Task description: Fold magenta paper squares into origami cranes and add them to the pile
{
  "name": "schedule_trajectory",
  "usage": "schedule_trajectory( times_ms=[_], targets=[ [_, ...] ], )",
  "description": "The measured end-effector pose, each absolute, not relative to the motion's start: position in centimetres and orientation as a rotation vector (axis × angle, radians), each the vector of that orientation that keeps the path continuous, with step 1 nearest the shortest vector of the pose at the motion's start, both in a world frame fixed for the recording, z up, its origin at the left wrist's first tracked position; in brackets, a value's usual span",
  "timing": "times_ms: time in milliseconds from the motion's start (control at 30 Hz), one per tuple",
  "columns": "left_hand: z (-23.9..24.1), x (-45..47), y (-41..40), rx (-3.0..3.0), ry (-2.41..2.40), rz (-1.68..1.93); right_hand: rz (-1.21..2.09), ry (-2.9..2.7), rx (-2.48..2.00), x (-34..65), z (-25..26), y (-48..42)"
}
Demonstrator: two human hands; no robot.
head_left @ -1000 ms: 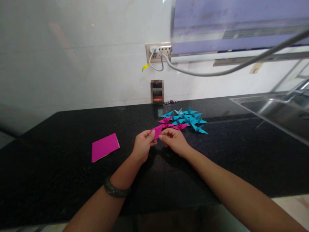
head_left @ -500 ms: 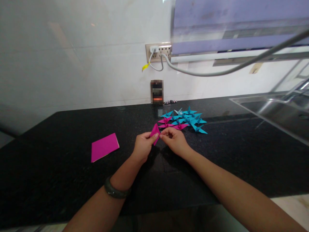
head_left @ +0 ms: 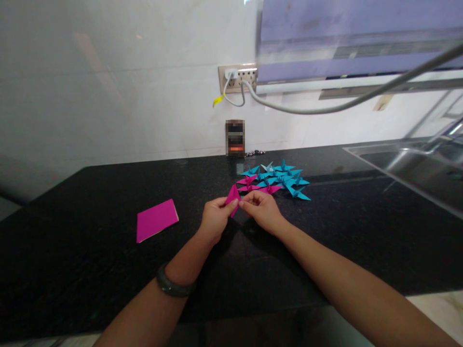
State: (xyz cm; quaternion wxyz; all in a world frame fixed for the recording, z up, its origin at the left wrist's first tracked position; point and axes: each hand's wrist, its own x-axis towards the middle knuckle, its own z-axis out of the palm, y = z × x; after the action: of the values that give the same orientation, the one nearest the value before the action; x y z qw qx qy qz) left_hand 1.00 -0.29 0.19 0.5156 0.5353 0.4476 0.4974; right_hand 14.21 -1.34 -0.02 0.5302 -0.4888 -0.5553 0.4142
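Both my hands pinch a small folded piece of magenta paper (head_left: 232, 197) just above the black counter (head_left: 72, 270). My left hand (head_left: 214, 219) grips its left side with thumb and fingers. My right hand (head_left: 261, 209) grips the right side, fingers curled. Just beyond the hands lies a cluster of folded paper cranes: several blue ones (head_left: 285, 178) and a few magenta ones (head_left: 253, 185). A stack of flat magenta paper sheets (head_left: 156, 220) lies on the counter to the left of my left hand.
A steel sink (head_left: 415, 166) is set in the counter at the right. On the white wall sits a socket strip (head_left: 237, 78) with a plugged charger and a grey cable running right. A small dark object (head_left: 235, 138) stands at the wall.
The magenta paper went from lying long and slanted between my hands to a shorter, upright pointed shape. My hands stayed close together in the same place.
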Motion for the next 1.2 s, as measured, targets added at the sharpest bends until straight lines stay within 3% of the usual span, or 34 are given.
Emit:
schedule_trajectory(
  times_ms=[433, 1200],
  targets=[
    [-0.2, 0.8, 0.0, 1.455, 1.193, 1.253, 0.447, -1.554, -1.334, 14.5, -0.5, -1.6],
    [-0.4, 1.0, -0.2, 1.786, 1.240, 1.203, 0.412, -1.667, -1.552, 15.4, 0.5, -1.5]
  ],
)
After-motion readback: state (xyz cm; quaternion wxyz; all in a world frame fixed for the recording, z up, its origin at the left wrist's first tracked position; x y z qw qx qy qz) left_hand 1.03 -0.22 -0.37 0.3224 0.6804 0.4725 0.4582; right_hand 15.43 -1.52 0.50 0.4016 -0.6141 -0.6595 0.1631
